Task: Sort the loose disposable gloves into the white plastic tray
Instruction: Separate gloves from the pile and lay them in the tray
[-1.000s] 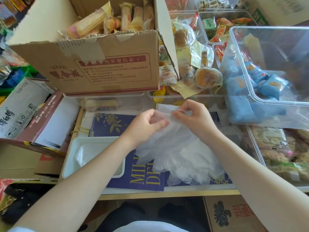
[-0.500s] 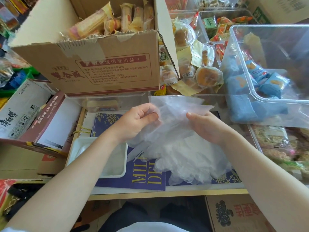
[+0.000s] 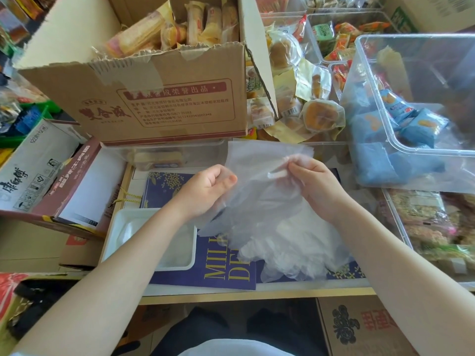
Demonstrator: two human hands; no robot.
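I see tray (image 3: 117, 227) near-left, under my left forearm | glove pile (image 3: 295, 242) centre | left hand (image 3: 205, 191), right hand (image 3: 316, 186) each pinch one glove (image 3: 259, 163), stretched crosswise above pile | left hand nearer tray

The tray (image 3: 154, 237) lies on the desk (image 3: 257, 294), its near right corner resting on the book (image 3: 205, 268). The heap of gloves (image 3: 290, 242) lies right of the tray, on the book. Above the heap, one glove (image 3: 259, 165) is held up between the left hand (image 3: 205, 191) and right hand (image 3: 316, 186). Behind the tray stands the cardboard box (image 3: 159, 98) with packets in it. The clear bin (image 3: 421, 98) sits far right of the tray, behind the heap.
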